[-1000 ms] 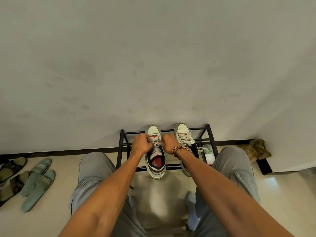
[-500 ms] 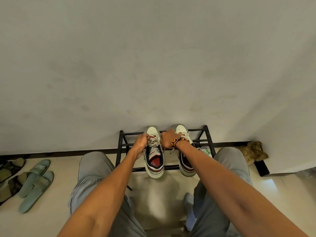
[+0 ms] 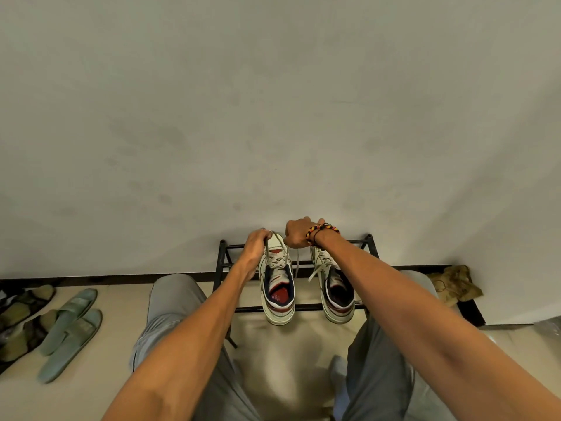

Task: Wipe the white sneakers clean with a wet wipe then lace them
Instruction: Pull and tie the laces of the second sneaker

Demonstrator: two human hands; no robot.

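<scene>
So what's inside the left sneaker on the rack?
Inside the left sneaker a red insole and dark navy lining show at the heel. Further in, toward the toe, the tongue and laces cover it, so nothing else can be seen. The left hand pinches a lace above.

A single head-worn wide-angle view looks forward and down over the person's knees, facing the black metal shoe rack against the plain grey wall, near arm's reach.

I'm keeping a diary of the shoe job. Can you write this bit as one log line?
step: lacing | left hand: pulls lace end | right hand: pulls other end | white lace-up sneaker: on black metal rack
</scene>
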